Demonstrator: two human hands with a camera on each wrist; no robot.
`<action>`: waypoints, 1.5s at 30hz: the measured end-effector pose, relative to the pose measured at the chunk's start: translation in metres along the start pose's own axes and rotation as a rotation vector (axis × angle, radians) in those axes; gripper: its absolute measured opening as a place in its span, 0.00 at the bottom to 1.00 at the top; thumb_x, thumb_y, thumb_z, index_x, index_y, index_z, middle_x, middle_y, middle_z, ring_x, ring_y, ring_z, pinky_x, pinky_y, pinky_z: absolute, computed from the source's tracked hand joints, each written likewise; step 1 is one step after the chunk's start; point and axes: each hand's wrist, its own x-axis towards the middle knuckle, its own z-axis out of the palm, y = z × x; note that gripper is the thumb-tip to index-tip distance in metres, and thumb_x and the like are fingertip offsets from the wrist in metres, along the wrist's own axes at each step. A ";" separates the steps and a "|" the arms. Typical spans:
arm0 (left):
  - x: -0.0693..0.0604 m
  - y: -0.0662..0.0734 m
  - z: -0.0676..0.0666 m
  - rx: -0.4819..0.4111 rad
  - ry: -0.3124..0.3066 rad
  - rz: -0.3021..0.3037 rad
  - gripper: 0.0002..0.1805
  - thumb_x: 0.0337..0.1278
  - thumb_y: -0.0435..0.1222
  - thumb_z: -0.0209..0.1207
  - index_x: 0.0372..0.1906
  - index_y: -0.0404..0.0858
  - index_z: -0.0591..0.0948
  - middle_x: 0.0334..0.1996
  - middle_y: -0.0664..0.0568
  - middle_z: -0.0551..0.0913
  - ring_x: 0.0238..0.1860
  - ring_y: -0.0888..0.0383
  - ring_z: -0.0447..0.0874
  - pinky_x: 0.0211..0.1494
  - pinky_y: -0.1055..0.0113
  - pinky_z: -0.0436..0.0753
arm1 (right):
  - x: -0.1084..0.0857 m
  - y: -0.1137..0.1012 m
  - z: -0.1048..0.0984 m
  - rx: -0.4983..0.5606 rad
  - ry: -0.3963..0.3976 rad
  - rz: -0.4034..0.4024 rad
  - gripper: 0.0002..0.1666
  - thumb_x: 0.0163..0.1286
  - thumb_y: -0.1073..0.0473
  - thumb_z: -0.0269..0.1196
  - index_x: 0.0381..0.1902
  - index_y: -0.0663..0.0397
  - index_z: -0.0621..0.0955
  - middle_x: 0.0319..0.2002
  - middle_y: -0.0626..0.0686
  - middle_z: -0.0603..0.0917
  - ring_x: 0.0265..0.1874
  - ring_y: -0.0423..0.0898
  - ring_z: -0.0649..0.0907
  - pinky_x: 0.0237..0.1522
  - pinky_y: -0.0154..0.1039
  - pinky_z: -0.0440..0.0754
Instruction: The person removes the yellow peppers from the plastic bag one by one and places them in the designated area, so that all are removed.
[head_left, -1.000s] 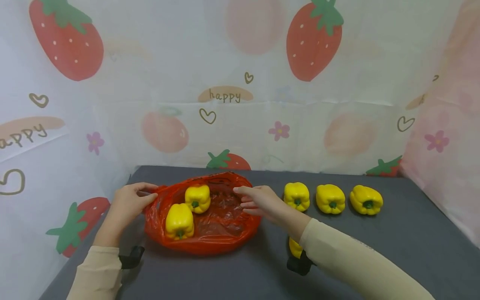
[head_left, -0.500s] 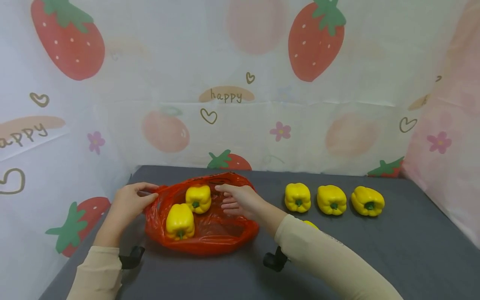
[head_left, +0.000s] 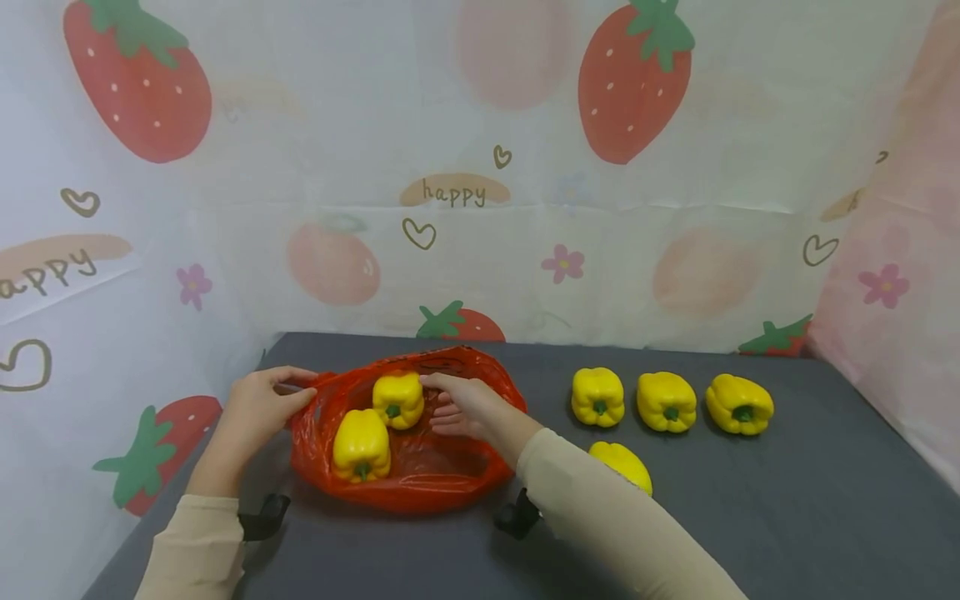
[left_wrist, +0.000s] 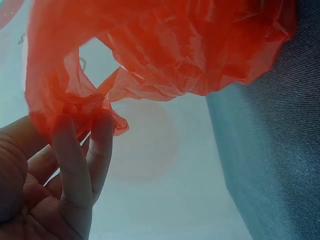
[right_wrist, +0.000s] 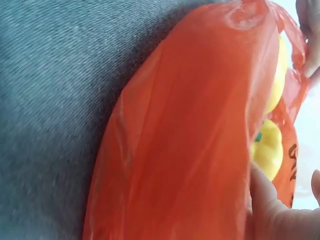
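Note:
A red plastic bag (head_left: 408, 493) lies with its mouth spread on the table, two yellow bell peppers (head_left: 362, 446) (head_left: 398, 400) inside. My left hand (head_left: 258, 417) pinches the bag's left rim between thumb and fingers; the left wrist view has the gathered red film (left_wrist: 82, 107) at the fingertips. Over the bag's right part reaches my right hand (head_left: 472, 411), fingers extended, thumb tip beside the rear pepper. In the right wrist view that hand (right_wrist: 285, 215) is partly behind the bag's side (right_wrist: 185, 130), near a pepper (right_wrist: 268, 150).
Three yellow peppers (head_left: 597, 397) (head_left: 667, 402) (head_left: 739, 405) stand in a row on the dark table (head_left: 795, 500) to the right. Another pepper (head_left: 621, 467) lies in front of them, partly behind my right sleeve (head_left: 615, 517). A strawberry-print cloth (head_left: 465, 267) hangs behind the table.
My right hand has moved left from the bag's right rim to over its inside, beside the rear pepper. The front pepper on the right has come into fuller view. My left hand has stayed put.

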 end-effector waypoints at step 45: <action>-0.001 0.000 0.001 0.018 -0.011 -0.005 0.24 0.67 0.46 0.59 0.60 0.35 0.80 0.51 0.34 0.84 0.37 0.54 0.84 0.41 0.61 0.88 | 0.029 0.013 0.030 0.081 0.083 0.058 0.43 0.67 0.44 0.65 0.70 0.63 0.67 0.62 0.71 0.74 0.59 0.62 0.81 0.55 0.50 0.84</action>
